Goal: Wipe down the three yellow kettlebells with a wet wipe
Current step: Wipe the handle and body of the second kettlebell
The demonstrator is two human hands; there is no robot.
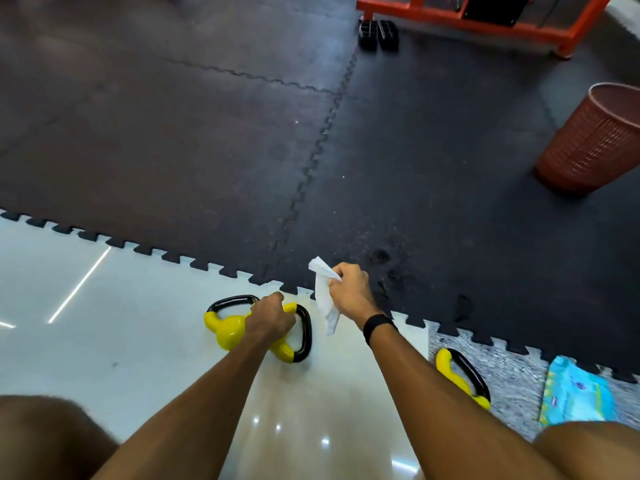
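Observation:
Two yellow kettlebells with black handles lie side by side on the pale glossy floor. The left kettlebell (227,329) points its handle up and left. The right kettlebell (294,351) has its handle toward the right. My left hand (270,318) sits on top of them, fingers curled round the right kettlebell near its handle. My right hand (349,292) is raised just to the right, pinching a crumpled white wet wipe (323,301) that hangs down from it. A third yellow kettlebell (462,379) lies at the lower right, partly hidden by my right forearm.
A blue pack of wet wipes (581,393) lies at the far lower right. Black interlocking rubber mats (311,150) cover the floor ahead. An orange mesh basket (592,140) stands at the right, an orange metal frame (485,19) at the top. My knees fill both bottom corners.

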